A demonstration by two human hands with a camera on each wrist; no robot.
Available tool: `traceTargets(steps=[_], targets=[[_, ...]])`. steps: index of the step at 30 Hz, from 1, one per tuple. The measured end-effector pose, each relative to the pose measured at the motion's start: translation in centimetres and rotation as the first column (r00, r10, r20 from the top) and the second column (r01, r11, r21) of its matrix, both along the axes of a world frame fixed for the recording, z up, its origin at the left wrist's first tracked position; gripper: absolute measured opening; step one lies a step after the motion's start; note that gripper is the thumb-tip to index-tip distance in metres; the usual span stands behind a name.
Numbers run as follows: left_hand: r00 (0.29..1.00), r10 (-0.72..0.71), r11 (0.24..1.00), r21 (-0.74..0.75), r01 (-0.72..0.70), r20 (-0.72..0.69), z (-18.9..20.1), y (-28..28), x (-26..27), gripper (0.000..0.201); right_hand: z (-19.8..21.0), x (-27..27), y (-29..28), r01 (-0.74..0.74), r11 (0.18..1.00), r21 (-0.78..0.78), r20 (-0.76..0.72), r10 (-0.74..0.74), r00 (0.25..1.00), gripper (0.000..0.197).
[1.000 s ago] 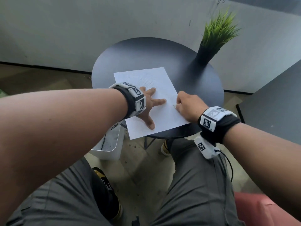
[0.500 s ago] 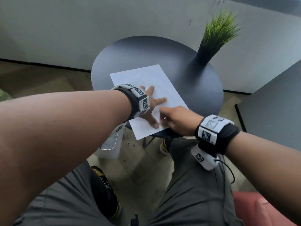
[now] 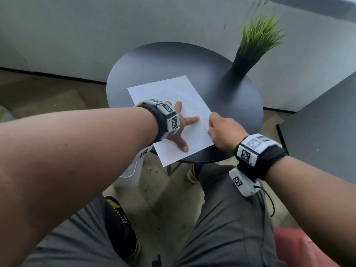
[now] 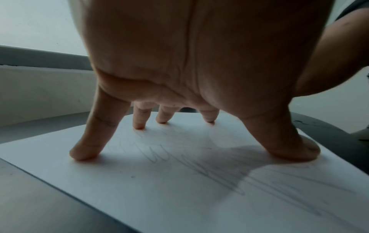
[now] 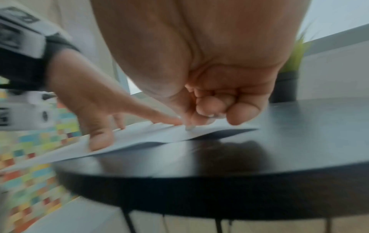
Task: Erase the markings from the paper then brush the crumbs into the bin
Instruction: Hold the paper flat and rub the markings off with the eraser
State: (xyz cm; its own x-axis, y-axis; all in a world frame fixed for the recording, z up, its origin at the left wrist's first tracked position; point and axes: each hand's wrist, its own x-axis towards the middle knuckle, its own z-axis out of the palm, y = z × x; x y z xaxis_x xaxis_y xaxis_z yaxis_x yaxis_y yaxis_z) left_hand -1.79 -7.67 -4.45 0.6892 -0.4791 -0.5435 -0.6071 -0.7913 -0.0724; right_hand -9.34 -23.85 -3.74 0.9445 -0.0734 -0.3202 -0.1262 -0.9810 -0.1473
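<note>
A white paper (image 3: 192, 105) with faint pencil scribbles (image 4: 199, 167) lies on the round black table (image 3: 173, 62). Its near corner overhangs the table edge. My left hand (image 3: 181, 130) presses the paper flat with its fingers spread, seen close in the left wrist view (image 4: 179, 94). At the paper's right edge, my right hand (image 3: 219, 130) has its fingers curled and pinches a small pale eraser (image 5: 188, 127) against the sheet. Only the eraser's tip shows. A white bin (image 3: 129, 176) stands on the floor under the table's left edge, partly hidden by my left arm.
A green grass plant in a black vase (image 3: 244, 62) stands at the table's far right. A dark grey surface (image 3: 327, 122) lies to the right and a grey wall behind. My legs and shoes are under the table, and a red seat (image 3: 300, 247) is at the lower right.
My right hand swept from the paper's right edge towards the near edge beside my left thumb, then returned to the right edge. The left hand stayed pressed on the paper.
</note>
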Motion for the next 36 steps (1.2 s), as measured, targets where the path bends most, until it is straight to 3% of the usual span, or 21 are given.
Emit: traceTargets(steps=[3, 4, 9, 16, 19, 23, 25, 28, 30, 33, 34, 36], targets=[[1.0, -0.015, 1.0, 0.007, 0.015, 0.003, 0.0, 0.2, 0.0, 0.117, -0.3, -1.5, 2.9, -0.244, 0.966, 0.082, -0.048, 0.249, 0.967, 0.016], [1.0, -0.016, 1.0, 0.009, 0.016, 0.0, 0.0, 0.2, 0.0, 0.117, -0.3, -1.5, 2.9, -0.266, 0.957, 0.116, -0.059, 0.273, 0.96, 0.012], [0.999, -0.039, 0.998, -0.05, 0.04, 0.014, 0.3, 1.5, -0.5, 0.116, 0.2, 1.1, -1.1, 0.005, 0.993, 0.118, -0.052, 0.002, 0.999, 0.013], [0.997, 0.066, 0.994, -0.093, -0.063, 0.032, -0.6, 6.0, -0.7, 0.122, -0.4, 1.1, -1.0, 0.134, 0.989, 0.068, -0.019, -0.133, 0.991, 0.015], [0.998, 0.067, 0.995, -0.077, -0.065, 0.017, -0.2, 5.3, -0.7, 0.123, -0.3, 0.5, 1.8, 0.055, 0.995, 0.085, -0.008, -0.055, 0.998, 0.015], [0.998, 0.065, 0.997, -0.038, -0.064, 0.014, -0.3, 4.9, -0.4, 0.128, 0.3, -0.4, 4.8, -0.283, 0.948, 0.144, -0.057, 0.294, 0.954, 0.013], [0.998, 0.066, 0.997, -0.027, -0.065, 0.013, -0.6, 4.7, -0.2, 0.13, 0.5, 0.8, 4.3, -0.245, 0.959, 0.142, -0.069, 0.256, 0.964, 0.014], [0.998, 0.065, 0.997, -0.038, -0.064, 0.019, -1.1, 4.5, 0.2, 0.134, 0.3, 2.6, 3.0, -0.024, 0.997, 0.07, 0.04, 0.022, 0.999, 0.015], [0.998, 0.068, 0.997, -0.031, -0.068, 0.015, -1.3, 4.6, 0.3, 0.137, -0.1, 2.0, 4.2, -0.068, 0.995, 0.069, 0.06, 0.064, 0.996, 0.014], [0.998, 0.059, 0.998, -0.021, -0.058, 0.016, -1.6, 4.6, 0.4, 0.145, -0.6, 0.1, 6.5, -0.322, 0.936, 0.144, 0.012, 0.324, 0.946, 0.007], [0.998, 0.053, 0.998, -0.023, -0.052, 0.022, -1.7, 4.6, 0.4, 0.144, -0.4, 0.2, 6.4, -0.331, 0.933, 0.144, -0.001, 0.335, 0.942, 0.006], [0.998, 0.053, 0.998, -0.029, -0.052, 0.031, -1.6, 4.5, 0.3, 0.14, -0.2, 1.8, 5.1, -0.197, 0.975, 0.106, 0.003, 0.198, 0.98, 0.01]])
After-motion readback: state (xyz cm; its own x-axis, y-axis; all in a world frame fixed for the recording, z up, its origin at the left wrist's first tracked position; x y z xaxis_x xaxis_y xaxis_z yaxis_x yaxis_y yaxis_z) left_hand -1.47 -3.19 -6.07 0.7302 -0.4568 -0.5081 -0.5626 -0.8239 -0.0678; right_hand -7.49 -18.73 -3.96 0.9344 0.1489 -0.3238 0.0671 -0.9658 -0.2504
